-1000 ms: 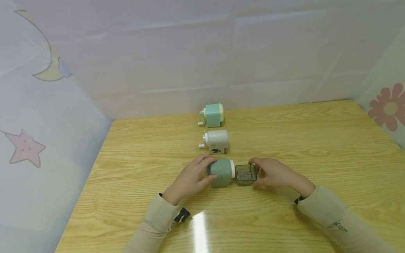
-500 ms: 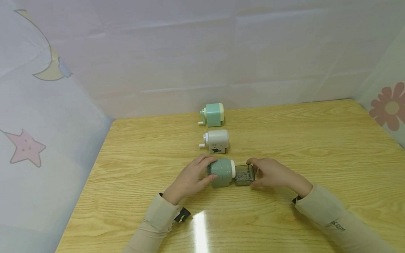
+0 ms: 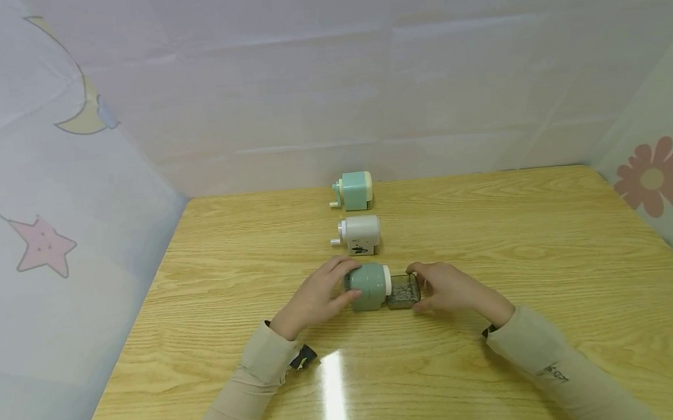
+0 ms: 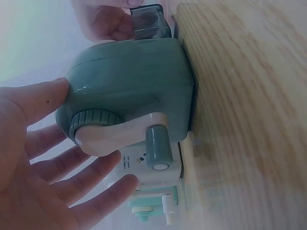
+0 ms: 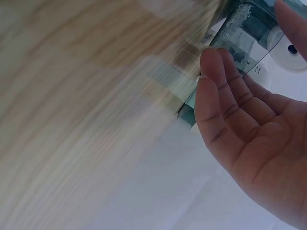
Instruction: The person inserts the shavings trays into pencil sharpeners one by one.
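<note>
A dark green crank pencil sharpener (image 3: 368, 287) stands on the table, its white-and-green crank handle (image 4: 122, 134) facing left. My left hand (image 3: 318, 297) holds the sharpener's body from the left, thumb on one side and fingers on the other. From its right side sticks out a see-through grey shavings drawer (image 3: 402, 291), with grey shavings inside. My right hand (image 3: 449, 287) pinches the drawer's outer end between thumb and fingers. In the right wrist view the fingers (image 5: 211, 96) are curved against the drawer. The drawer's inner end is hidden in the sharpener.
Behind stand a white crank pencil sharpener (image 3: 363, 234) and, farther back, a turquoise one (image 3: 357, 190), both with cranks to the left. The wooden table (image 3: 228, 256) meets a pale cloth backdrop (image 3: 282, 96) at its far edge.
My right hand has moved left, sliding the shavings drawer closer and partly into the sharpener. The left hand and the sharpener's body have stayed in place.
</note>
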{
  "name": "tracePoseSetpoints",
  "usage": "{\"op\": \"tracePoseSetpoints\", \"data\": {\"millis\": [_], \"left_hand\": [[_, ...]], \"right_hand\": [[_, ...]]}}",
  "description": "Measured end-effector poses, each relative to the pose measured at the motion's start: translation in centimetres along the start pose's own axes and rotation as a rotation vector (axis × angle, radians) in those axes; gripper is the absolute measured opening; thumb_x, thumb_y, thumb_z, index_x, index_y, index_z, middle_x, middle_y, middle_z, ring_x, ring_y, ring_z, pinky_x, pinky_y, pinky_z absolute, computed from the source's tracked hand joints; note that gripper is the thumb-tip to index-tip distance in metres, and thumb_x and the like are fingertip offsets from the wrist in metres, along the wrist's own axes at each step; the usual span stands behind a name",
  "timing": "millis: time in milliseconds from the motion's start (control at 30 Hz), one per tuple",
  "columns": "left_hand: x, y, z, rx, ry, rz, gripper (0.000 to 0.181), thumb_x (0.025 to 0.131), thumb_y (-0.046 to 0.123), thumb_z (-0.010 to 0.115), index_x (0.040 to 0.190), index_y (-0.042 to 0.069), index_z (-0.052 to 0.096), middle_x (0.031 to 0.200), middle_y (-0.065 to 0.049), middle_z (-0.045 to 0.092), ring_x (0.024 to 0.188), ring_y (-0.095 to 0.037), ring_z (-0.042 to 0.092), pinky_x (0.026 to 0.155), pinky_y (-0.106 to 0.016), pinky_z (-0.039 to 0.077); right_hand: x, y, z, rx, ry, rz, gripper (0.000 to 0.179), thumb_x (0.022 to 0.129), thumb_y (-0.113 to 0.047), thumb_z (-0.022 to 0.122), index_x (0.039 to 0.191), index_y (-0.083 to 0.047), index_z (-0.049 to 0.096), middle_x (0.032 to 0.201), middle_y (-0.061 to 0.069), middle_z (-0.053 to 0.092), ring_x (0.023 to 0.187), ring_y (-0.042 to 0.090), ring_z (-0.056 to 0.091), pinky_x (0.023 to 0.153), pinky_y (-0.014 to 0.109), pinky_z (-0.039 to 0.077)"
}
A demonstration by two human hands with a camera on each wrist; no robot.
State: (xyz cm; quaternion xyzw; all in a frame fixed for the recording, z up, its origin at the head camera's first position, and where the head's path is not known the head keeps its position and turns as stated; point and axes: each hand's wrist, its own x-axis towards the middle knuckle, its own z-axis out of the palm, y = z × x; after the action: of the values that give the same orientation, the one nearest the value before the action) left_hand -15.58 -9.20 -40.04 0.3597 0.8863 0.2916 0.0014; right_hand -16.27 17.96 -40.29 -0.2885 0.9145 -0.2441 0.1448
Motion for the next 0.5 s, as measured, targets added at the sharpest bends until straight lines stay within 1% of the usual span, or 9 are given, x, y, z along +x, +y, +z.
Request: {"op": "tracePoseSetpoints", "data": {"millis": [333, 500], "left_hand": [[0.02, -0.14, 0.12, 0.008, 0.003, 0.008, 0.048, 0.089, 0.026, 0.06, 0.13, 0.006, 0.046, 0.126, -0.005, 0.047, 0.112, -0.018, 0.048, 0.095, -0.032, 0.041], [0.01, -0.19, 0.15, 0.012, 0.003, 0.014, 0.047, 0.089, 0.026, 0.059, 0.13, 0.006, 0.045, 0.126, -0.005, 0.047, 0.112, -0.018, 0.048, 0.095, -0.032, 0.042]], "right_hand": [[0.34, -0.04, 0.17, 0.002, -0.003, -0.011, 0.066, 0.071, -0.022, 0.079, 0.121, 0.006, 0.047, 0.084, 0.002, 0.058, 0.069, 0.011, 0.051, 0.06, 0.027, 0.045], [0.43, -0.3, 0.21, -0.008, -0.001, -0.019, 0.066, 0.071, -0.021, 0.079, 0.121, 0.007, 0.047, 0.084, 0.003, 0.058, 0.069, 0.011, 0.051, 0.06, 0.027, 0.045]]}}
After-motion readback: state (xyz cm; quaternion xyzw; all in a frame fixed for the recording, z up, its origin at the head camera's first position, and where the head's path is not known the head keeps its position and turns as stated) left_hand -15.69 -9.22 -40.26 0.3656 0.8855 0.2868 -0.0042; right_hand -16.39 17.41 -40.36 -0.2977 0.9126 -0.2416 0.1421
